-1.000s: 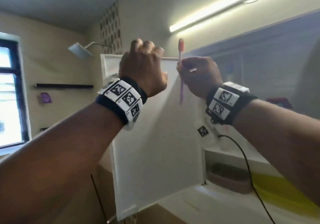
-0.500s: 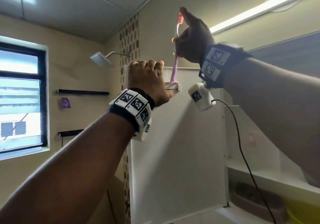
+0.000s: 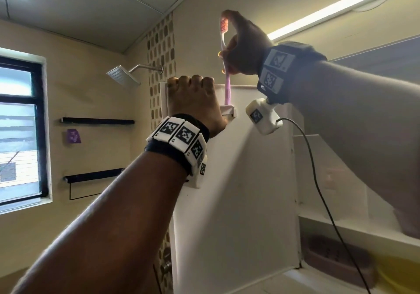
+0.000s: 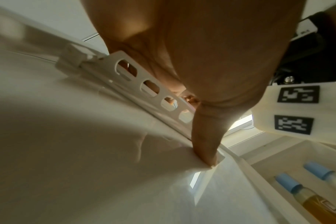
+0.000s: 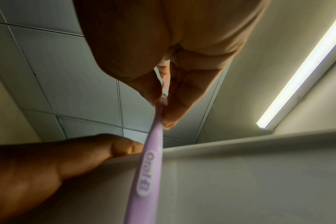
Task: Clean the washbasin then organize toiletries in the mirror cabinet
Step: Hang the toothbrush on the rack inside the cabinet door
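Note:
The white cabinet door [image 3: 238, 180] stands swung open. My left hand [image 3: 193, 98] grips its top edge, fingers hooked over it, thumb pressed on the inner face [image 4: 207, 145]. A white slotted toothbrush rack [image 4: 148, 84] is fixed near the door's top [image 3: 228, 111]. My right hand [image 3: 241, 46] pinches a pink toothbrush [image 3: 226, 66] upright, bristles up. Its handle end stands in the rack. The lilac handle [image 5: 148, 174] runs down past my left hand.
Inside the cabinet lie two blue-capped bottles [image 4: 297, 191] on a shelf. Lower shelves [image 3: 354, 225] hold a dark soap dish [image 3: 336, 255] and something yellow. A shower head [image 3: 122, 75], wall rails and a window [image 3: 20, 130] are on the left. A tube light [image 3: 341, 5] runs above.
My right hand rose with the toothbrush from in front of the door to above the rack, and the handle now stands in it. My left hand kept hold of the door.

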### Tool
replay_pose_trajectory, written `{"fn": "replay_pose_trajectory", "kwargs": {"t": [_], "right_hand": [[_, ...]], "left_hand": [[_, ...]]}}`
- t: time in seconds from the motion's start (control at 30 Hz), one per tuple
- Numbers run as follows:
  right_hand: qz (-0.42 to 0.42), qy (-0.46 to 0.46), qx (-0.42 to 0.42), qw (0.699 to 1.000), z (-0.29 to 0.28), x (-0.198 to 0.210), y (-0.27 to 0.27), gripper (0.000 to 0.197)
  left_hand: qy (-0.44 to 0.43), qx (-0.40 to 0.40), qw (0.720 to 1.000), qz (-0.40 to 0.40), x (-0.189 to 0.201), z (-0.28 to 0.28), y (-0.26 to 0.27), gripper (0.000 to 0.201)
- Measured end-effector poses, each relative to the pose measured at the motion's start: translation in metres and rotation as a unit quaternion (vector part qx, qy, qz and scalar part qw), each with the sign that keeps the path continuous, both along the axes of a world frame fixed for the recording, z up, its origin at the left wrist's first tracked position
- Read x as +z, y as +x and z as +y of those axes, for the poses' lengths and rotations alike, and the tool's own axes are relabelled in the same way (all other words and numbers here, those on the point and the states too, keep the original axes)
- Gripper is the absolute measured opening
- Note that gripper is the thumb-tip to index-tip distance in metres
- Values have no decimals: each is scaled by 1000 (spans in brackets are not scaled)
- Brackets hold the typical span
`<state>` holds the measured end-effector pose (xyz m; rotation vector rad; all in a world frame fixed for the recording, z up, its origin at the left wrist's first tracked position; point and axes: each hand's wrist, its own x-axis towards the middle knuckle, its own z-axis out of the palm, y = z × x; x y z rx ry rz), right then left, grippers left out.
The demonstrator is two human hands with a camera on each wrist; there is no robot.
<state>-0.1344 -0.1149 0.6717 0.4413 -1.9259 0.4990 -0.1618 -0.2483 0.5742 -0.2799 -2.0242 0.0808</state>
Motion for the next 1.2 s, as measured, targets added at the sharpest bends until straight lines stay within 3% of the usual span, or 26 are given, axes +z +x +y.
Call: {"fn": "replay_pose_trajectory", "kwargs": {"t": [0.1,0.47,0.93,1.1,1.2], "right_hand": [[-12,19,-27,999,-5,2,0,84],[9,25,-84,996,-14,3,7,80],[-67,74,-118,988,-23,-11,7,83],[-16,61,-142,988,-21,-23,10,73],[16,26,-152,988,-18,-30,8,52]], "left_hand": [[0,-7,1000,-2,0,-1,2,94],[-8,-34,999,6,-2,-5,6,89],[-23,-57,998,16,-2,-12,4,93],[-22,-50,998,18,-2,-10,3,86],[-25,-44,999,17,-1,-11,3,86]]}}
